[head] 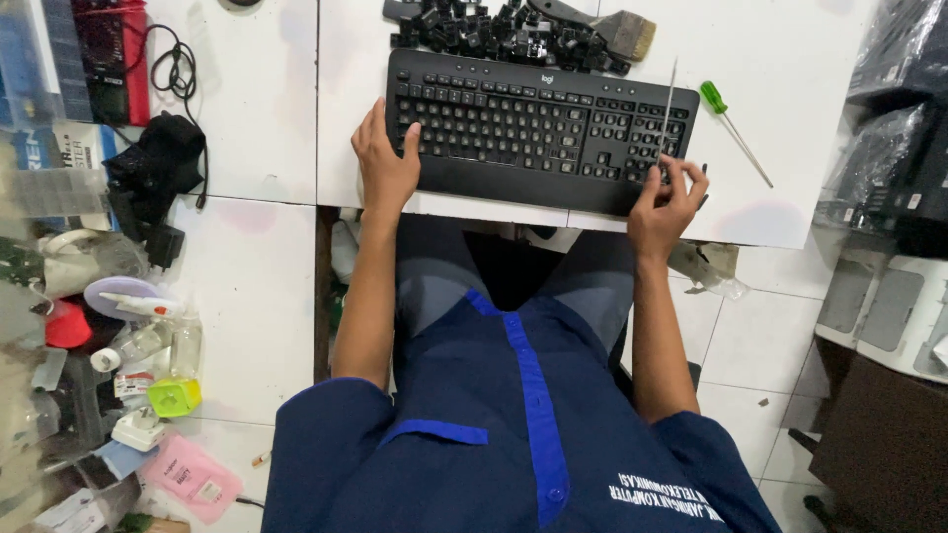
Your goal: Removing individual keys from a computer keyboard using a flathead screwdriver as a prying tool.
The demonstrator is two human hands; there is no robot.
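- Right hand [668, 200] pinches a thin metal rod [671, 99] near its lower end, fingers curled about it at the near right corner of the keyboard [538, 133]; rod stands nearly upright in the view, its tip reaching past the far edge of the keyboard.
- Left hand [384, 163] holds nothing: palm rests flat on the near left corner of the keyboard, fingers spread, thumb laid on the keys.
- Keyboard is black, full-sized, lying across the near edge of a white table [790, 69]; most keycaps look seated.
- Loose black keycaps [504, 32] lie heaped just beyond the far edge of the keyboard.
- Brush [610, 28] with pale bristles lies at the right end of that heap, touching it.
- Screwdriver [733, 123] with green handle lies on the table just right of the keyboard, shaft pointing near and right, apart from the right hand.
- Person sits at the table in a dark blue shirt with brighter blue trim; both forearms bare.
- Black cable and pouch [158, 163] lie on the table well left of the keyboard.
- Clutter of small bottles, a yellow-green object and a pink packet [193, 479] sits at the near left.
- Grey equipment, partly wrapped in plastic, stands at the far right.
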